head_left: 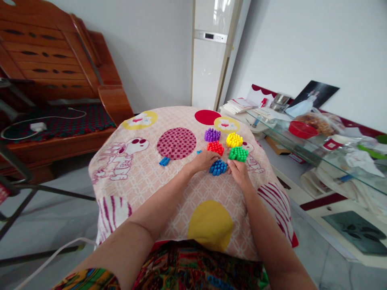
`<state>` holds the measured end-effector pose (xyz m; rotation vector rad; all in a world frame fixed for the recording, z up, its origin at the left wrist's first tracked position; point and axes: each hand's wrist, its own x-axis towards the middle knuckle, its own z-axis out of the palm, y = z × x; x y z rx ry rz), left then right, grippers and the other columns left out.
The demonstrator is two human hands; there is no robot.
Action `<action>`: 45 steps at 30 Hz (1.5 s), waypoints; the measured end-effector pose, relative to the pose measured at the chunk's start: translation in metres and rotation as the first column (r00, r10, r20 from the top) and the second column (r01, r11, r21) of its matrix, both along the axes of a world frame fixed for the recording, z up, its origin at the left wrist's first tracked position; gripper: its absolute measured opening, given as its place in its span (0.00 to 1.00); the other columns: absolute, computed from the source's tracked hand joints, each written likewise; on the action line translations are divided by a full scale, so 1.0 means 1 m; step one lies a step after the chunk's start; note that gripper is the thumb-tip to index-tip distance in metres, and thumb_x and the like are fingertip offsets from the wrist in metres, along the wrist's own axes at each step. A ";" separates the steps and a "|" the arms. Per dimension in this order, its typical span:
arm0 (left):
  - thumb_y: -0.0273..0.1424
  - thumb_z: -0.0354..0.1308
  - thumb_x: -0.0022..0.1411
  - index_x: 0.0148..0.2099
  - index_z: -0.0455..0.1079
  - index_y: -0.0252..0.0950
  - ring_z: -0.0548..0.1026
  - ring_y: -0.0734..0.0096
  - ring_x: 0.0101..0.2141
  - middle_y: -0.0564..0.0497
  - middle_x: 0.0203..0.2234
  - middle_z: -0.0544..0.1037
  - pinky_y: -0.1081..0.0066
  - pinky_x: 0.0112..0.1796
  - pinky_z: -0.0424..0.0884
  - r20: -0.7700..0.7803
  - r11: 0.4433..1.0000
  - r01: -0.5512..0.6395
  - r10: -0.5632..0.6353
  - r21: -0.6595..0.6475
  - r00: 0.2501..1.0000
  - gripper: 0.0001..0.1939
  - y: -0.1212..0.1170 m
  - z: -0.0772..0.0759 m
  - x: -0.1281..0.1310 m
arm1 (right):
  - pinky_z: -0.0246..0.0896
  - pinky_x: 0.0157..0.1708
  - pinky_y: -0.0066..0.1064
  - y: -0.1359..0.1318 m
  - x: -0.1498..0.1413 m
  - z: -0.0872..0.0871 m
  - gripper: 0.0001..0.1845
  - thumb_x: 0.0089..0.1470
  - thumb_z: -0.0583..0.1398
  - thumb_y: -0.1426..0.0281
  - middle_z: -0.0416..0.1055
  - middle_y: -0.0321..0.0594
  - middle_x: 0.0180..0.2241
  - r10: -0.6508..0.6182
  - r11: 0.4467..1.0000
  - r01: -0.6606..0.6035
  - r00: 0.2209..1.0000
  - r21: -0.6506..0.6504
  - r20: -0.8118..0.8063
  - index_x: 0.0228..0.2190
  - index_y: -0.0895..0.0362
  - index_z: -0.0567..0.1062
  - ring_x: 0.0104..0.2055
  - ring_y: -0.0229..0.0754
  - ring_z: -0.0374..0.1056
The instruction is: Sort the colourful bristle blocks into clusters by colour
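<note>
My left hand [206,160] reaches in from the left, with its fingers bent and closed at the upper left edge of a bunch of blue sticks [218,168]. On the other side of that bunch, the curled fingers of my right hand [238,170] are at its right edge. What the fingertips hold is too small to see. Just beyond my hands stand bunches of red sticks [215,148] and green sticks [238,154]. Farther back are purple sticks [212,134] and yellow sticks [234,139]. A few loose blue pieces [164,161] lie to the left.
A patterned cloth [145,161] covers the round table. At the right, a glass shelf [314,149] carries papers, a red bowl [303,129] and a bagged item. A wooden bench [57,76] stands at the left, and a tall white cabinet-like unit [208,60] behind the table.
</note>
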<state>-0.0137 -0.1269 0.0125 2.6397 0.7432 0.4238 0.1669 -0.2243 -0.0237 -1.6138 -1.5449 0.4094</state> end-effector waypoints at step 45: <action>0.24 0.53 0.60 0.38 0.74 0.35 0.74 0.67 0.37 0.48 0.34 0.77 0.70 0.38 0.69 0.084 0.993 -0.009 -0.001 0.119 0.996 0.09 -0.061 0.004 0.017 | 0.49 0.24 0.30 0.002 0.000 -0.001 0.25 0.58 0.49 0.54 0.64 0.35 0.17 -0.031 0.998 0.027 0.998 0.061 0.054 0.16 0.55 0.65 0.22 0.38 0.58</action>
